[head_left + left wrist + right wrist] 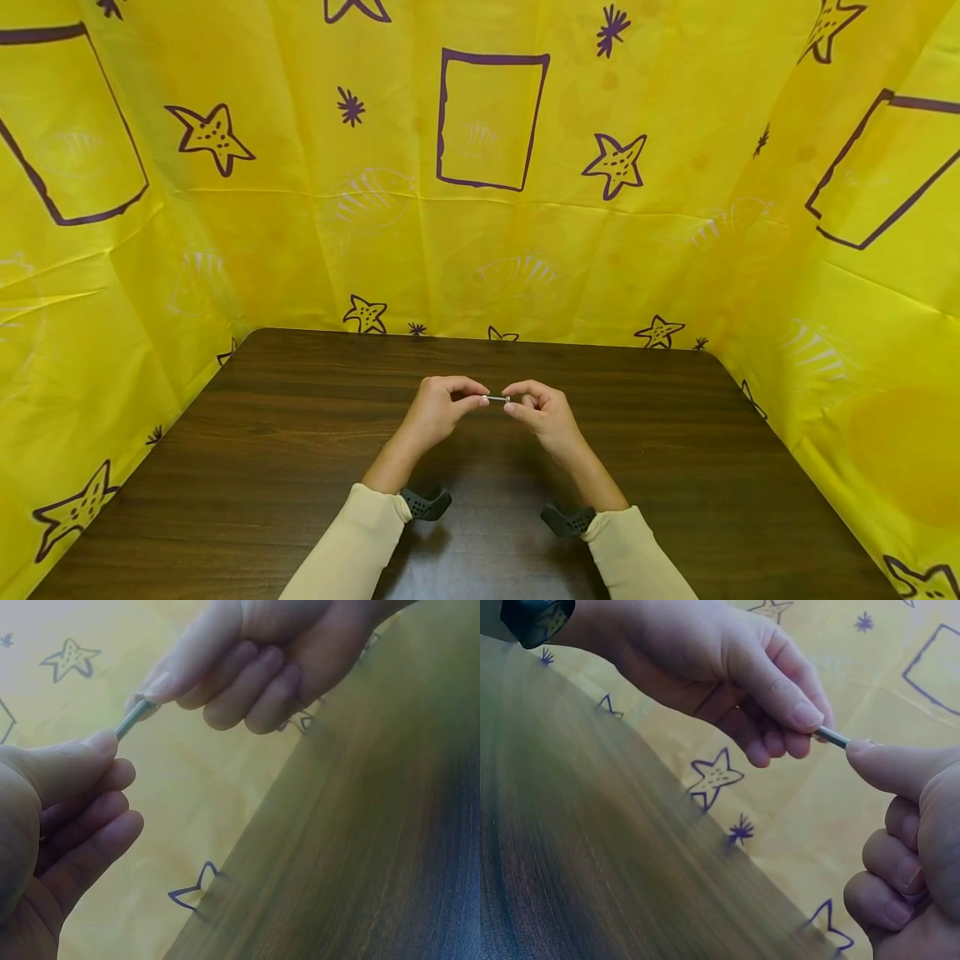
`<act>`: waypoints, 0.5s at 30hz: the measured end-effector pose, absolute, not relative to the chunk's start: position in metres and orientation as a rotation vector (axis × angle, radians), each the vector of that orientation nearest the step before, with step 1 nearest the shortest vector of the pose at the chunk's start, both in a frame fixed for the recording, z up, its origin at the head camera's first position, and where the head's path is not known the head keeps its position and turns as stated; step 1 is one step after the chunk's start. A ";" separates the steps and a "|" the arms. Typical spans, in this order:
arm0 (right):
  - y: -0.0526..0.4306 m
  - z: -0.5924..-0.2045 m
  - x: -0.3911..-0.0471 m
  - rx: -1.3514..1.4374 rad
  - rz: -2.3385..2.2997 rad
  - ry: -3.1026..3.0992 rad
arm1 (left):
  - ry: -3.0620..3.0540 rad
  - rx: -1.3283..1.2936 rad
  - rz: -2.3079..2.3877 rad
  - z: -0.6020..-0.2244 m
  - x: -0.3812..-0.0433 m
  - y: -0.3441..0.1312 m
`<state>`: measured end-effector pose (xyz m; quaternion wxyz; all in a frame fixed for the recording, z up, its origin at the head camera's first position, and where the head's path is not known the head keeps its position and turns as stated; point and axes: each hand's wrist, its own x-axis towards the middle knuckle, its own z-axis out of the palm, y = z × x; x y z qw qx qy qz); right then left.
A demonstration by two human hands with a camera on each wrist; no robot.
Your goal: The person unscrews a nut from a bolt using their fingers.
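A thin metal bolt (497,398) is held roughly level between both hands, above the far half of the table. My left hand (441,408) pinches one end between thumb and fingertips. At the other end, where a wider head seems to sit, my right hand (549,417) pinches with thumb and forefinger. Threads show on the short bare length of the bolt (133,720) in the left wrist view. Fingertips cover both ends, so whether a nut is on the left end I cannot tell. In the right wrist view, the right hand's other fingers (889,866) are curled in.
Below the hands spreads a dark wood-grain table (300,467). A yellow cloth (517,225) with purple stars and outlines hangs around its back and sides. Dark bands with camera mounts, left (426,504) and right (567,520), sit on both wrists.
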<state>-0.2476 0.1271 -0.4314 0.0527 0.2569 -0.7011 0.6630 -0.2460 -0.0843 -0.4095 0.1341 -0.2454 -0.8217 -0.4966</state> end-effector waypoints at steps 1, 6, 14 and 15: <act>0.127 -0.432 -0.248 0.780 2.014 -2.131 | -2.383 -0.714 -1.442 -0.410 -0.246 -0.084; 0.127 -0.432 -0.247 0.731 1.978 -2.158 | -2.390 -0.707 -1.436 -0.412 -0.247 -0.085; 0.125 -0.436 -0.250 0.554 1.761 -2.315 | -2.450 -0.682 -1.410 -0.417 -0.249 -0.087; 0.125 -0.436 -0.250 0.534 1.710 -2.352 | -2.462 -0.678 -1.403 -0.418 -0.249 -0.087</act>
